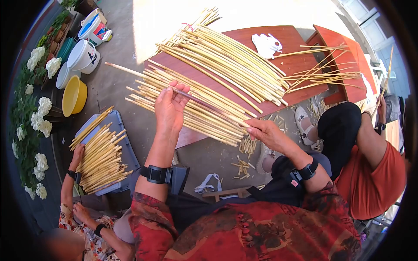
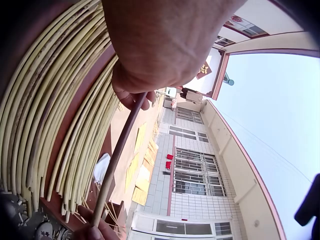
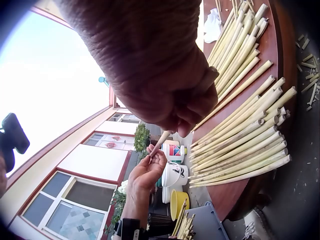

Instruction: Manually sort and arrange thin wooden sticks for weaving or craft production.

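A long stalk (image 1: 209, 104), purple-brown toward my left hand and pale at its right end, slants across in front of me above a layer of pale yellow stalks (image 1: 204, 126). My left hand (image 1: 170, 106) holds it palm up, with thumb and fingers about the darker part, as the right wrist view also shows. At the pale end, my right hand (image 1: 267, 134) pinches it between thumb and fingers. Behind lies a thicker row of cut stalks (image 1: 230, 61) on the reddish-brown table (image 1: 283, 37). In the right wrist view my near hand hides part of the held stalk.
A white glove (image 1: 266, 45) and thin loose stalks (image 1: 322, 78) lie farther back. At left, another person's hand (image 1: 78, 154) rests by stalks on a grey tray (image 1: 124, 139). A yellow tub (image 1: 75, 96) and white buckets stand beyond. Someone in orange sits at right; cut pieces (image 1: 244, 167) litter the ground.
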`<state>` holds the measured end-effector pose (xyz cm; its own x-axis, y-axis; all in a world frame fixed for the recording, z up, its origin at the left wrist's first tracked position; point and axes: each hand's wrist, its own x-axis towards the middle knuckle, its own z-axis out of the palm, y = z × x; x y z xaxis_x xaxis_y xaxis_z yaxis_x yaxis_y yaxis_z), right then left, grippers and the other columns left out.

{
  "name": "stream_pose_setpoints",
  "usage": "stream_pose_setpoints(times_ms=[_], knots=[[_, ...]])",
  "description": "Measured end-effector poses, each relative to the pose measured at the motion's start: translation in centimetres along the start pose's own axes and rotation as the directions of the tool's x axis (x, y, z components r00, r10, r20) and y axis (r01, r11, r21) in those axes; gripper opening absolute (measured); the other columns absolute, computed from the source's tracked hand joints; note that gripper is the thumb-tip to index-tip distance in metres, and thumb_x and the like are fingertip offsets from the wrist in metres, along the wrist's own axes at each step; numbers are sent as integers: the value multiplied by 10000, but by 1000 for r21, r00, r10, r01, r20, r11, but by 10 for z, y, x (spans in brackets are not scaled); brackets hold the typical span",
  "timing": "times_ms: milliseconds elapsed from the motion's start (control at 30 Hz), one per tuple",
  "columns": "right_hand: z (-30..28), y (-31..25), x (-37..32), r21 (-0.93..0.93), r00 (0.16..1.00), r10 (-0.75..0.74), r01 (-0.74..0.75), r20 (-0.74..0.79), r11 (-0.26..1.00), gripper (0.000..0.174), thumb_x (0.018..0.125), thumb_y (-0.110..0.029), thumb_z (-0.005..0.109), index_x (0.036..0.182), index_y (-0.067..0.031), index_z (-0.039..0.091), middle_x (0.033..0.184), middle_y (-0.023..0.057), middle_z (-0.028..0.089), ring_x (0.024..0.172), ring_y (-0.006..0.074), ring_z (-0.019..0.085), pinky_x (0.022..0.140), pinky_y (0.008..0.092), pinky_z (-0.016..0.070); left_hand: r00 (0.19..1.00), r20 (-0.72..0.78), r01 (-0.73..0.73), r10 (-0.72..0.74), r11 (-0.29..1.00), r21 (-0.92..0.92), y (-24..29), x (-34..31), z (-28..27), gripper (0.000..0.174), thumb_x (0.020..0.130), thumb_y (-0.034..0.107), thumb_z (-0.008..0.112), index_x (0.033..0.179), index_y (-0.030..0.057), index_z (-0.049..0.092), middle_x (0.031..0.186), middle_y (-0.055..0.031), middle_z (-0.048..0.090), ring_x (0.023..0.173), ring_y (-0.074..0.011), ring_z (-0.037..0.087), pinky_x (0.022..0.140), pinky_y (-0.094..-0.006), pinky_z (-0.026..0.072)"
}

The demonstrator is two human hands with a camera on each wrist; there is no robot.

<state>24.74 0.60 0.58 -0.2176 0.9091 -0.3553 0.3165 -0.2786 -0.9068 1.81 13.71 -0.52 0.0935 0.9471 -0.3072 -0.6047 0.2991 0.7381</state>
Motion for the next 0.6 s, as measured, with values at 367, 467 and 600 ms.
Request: stream_pose_setpoints(times_ms=[367,467,600], knots=[[16,-3,1,-196,964,-181,142,-194,970,251,811,-106,534,1046,-19,531,882,169,586,775,289,571,678,315,441,931,217,267,-295,952,149,-54,-48,21,215,887,106,383,1055,-10,451,952,-138,552,911,-240,557,749,-344,476],[18,-1,1,-212,964,-191,151,-183,966,250,807,-113,539,1041,-25,534,892,169,583,786,299,566,687,323,439,914,222,301,-341,934,193,-57,-49,25,210,882,97,392,1056,-5,452,965,-137,551,915,-234,554,749,-339,474],[19,4,3,-213,963,-151,103,-223,972,253,809,-131,535,1043,-32,531,900,176,575,811,314,559,700,330,436,894,235,323,-382,911,255,-56,-49,26,203,870,82,414,1050,2,460,983,-135,549,910,-216,551,734,-326,470]])
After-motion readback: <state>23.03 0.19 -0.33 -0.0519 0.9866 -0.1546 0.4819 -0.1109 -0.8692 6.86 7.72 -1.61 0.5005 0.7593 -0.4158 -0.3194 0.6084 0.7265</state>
